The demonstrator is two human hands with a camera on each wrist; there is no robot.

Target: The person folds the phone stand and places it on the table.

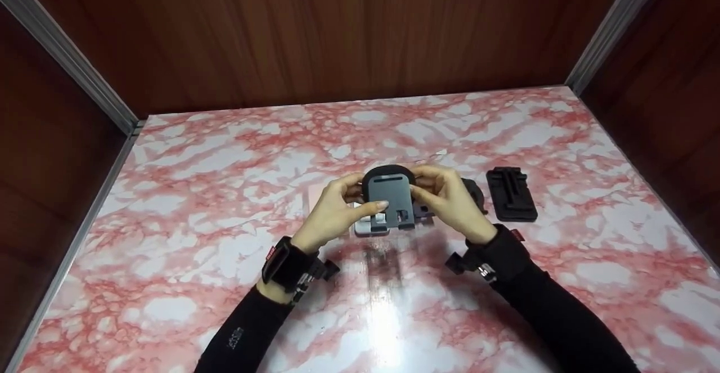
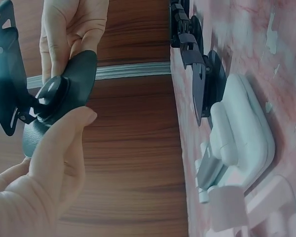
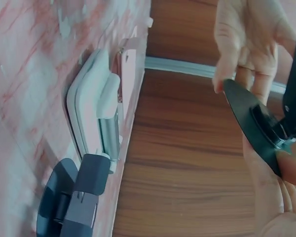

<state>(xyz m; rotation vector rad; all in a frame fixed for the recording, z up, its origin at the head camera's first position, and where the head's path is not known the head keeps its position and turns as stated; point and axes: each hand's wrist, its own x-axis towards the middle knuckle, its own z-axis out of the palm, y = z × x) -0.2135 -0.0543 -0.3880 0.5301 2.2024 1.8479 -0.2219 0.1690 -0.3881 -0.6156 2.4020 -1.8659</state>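
Observation:
A dark phone stand (image 1: 396,193) with a round base and a slotted, hinged plate is held up between both hands over the table. My left hand (image 1: 334,210) grips the round base (image 2: 84,74) at its left side, thumb lying toward the plate in the head view. On the opposite side, my right hand (image 1: 450,198) holds the base's edge between thumb and fingers. Below the held stand lies a white folded stand (image 2: 251,128), partly covered in the head view. A dark purplish stand (image 3: 81,197) with a round base is partly hidden behind my right hand.
A black folded stand (image 1: 513,204) lies to the right of my right hand. A pink stand (image 3: 130,69) lies on the left, beside the white one. The marbled red-and-white table (image 1: 214,204) is bounded by brown wood-grain panels (image 1: 337,35) with metal edging.

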